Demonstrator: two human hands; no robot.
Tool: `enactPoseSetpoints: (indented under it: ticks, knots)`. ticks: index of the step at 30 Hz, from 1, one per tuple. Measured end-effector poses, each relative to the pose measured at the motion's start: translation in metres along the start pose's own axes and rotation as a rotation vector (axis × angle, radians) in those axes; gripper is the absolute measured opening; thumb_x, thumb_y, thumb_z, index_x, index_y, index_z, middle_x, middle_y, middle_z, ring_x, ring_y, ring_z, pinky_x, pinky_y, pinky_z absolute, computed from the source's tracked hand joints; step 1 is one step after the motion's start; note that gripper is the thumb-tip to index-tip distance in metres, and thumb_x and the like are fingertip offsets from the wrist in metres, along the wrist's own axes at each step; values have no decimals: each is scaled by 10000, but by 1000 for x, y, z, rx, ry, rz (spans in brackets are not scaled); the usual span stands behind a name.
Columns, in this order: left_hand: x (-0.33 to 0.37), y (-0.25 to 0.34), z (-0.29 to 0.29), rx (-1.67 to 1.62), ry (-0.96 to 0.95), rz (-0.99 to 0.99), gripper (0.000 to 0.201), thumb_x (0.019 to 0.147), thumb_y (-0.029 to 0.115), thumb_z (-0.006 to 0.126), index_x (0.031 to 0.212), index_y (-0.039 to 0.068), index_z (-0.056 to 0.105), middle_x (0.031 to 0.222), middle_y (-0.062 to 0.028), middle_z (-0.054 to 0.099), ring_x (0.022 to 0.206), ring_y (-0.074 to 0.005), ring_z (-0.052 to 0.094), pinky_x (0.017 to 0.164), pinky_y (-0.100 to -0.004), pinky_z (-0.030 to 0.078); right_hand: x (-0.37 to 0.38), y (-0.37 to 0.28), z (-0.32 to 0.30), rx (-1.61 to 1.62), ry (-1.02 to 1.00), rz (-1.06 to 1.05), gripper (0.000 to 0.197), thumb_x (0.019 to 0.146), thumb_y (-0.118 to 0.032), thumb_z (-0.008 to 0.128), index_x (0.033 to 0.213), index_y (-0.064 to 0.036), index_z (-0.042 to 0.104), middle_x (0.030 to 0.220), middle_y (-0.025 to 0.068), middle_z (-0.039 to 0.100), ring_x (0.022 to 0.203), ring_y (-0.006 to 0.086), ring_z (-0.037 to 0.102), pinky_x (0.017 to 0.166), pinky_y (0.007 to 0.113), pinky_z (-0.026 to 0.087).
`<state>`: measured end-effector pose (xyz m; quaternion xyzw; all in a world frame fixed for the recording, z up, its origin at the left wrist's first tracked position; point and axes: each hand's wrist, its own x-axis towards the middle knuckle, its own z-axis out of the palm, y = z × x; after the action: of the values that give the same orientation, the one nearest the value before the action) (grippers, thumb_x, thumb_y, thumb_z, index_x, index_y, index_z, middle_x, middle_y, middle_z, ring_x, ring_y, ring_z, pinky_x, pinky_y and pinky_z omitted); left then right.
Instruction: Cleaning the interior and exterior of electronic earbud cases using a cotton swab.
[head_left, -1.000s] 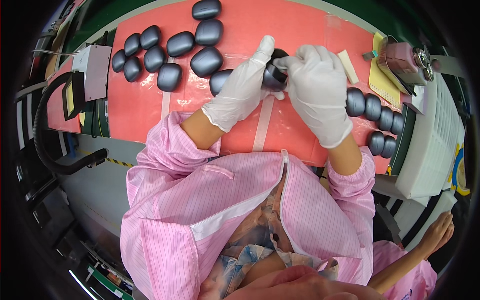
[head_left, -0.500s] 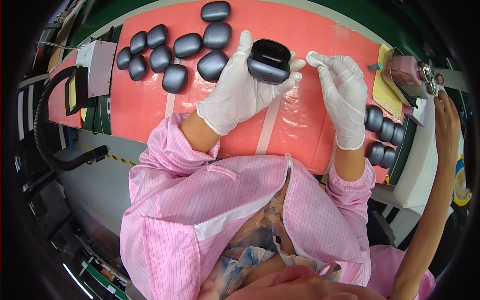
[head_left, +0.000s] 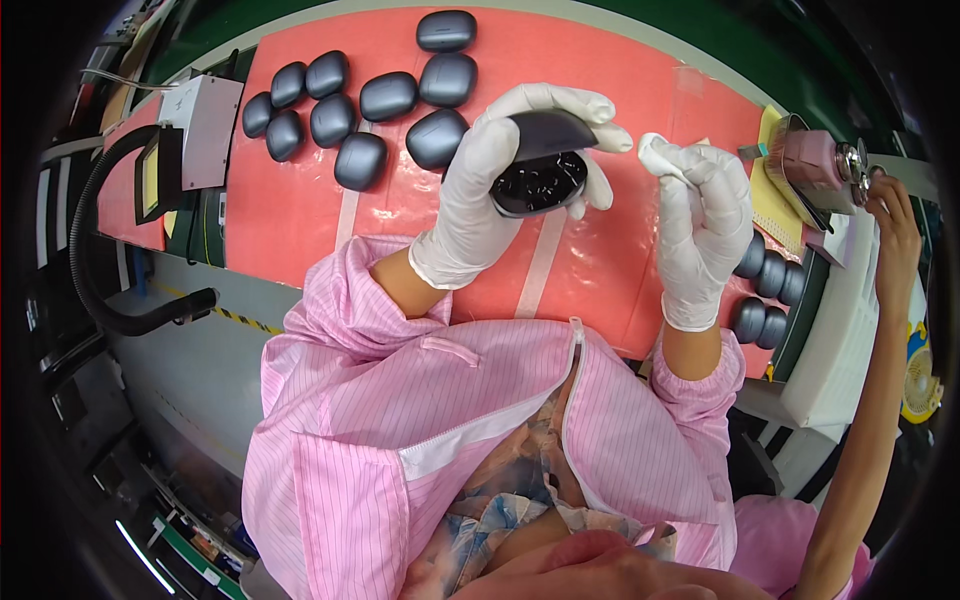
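Observation:
My gloved left hand (head_left: 478, 185) grips a dark earbud charging case (head_left: 540, 186) above the mat. The case's lid is raised, and its glossy black inside with small bright glints shows toward me. To the right, my gloved right hand (head_left: 703, 210) pinches a crumpled white wiping cloth (head_left: 662, 157) between thumb and fingers, apart from the case. Closest to my left hand on the mat lies a closed grey-blue earbud case (head_left: 436, 139). Beside my right wrist sit several more closed cases (head_left: 770, 274).
Several closed cases (head_left: 332, 121) lie spread over the left of the pink mat (head_left: 590, 270). A white box (head_left: 196, 130) and a black hose (head_left: 82, 225) stand at left. At right are a pump bottle (head_left: 815, 160), a yellow notepad (head_left: 778, 225) and another person's arm (head_left: 885, 330).
My left hand has turned the open case so its inside faces me, its fingers now over the lid. My right hand has moved slightly right and down with the cloth.

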<state>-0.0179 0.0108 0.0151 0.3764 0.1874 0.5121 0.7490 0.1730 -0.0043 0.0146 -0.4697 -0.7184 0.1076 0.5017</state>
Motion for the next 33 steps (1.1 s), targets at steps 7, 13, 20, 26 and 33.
enactPoseSetpoints:
  ticks: [7, 13, 20, 26, 33]
  knots:
    - [-5, -7, 0, 274, 4, 33, 787, 837, 673, 463, 1212, -17, 505, 1097, -175, 627, 804, -235, 657, 633, -308, 527, -4, -18, 3, 212, -285, -47, 168, 795, 59, 604, 943, -10, 644, 853, 68, 571, 804, 152, 568, 689, 255, 481]
    - [-1, -7, 2, 482, 124, -28, 766, 833, 673, 450, 1180, -5, 530, 1030, -148, 659, 793, -203, 653, 599, -284, 526, -4, -13, 9, -351, -173, -137, 238, 739, 100, 612, 922, -47, 653, 836, 45, 594, 761, 191, 559, 634, 312, 434]
    - [1, -7, -1, 324, 57, 55, 967, 784, 837, 309, 1171, -23, 524, 1096, -199, 630, 818, -245, 660, 665, -325, 538, -15, -24, 7, 263, -45, 44, 237, 740, 131, 570, 924, -2, 641, 882, 79, 565, 764, 165, 587, 720, 275, 484]
    - [1, -17, -1, 507, 101, 219, 1028, 735, 879, 276, 1162, -23, 521, 1053, -160, 606, 982, -232, 597, 857, -368, 492, -7, -56, 26, 1, -295, -159, 284, 686, 58, 640, 929, -86, 674, 804, 48, 561, 717, 248, 543, 658, 365, 438]
    - [-3, -9, -4, 322, 31, 330, 1041, 705, 887, 320, 1146, -37, 506, 1019, -156, 626, 834, -194, 644, 721, -301, 529, 1, -43, 11, 713, -499, 107, 83, 810, -99, 600, 836, -40, 653, 768, 48, 559, 712, 181, 526, 674, 344, 424]
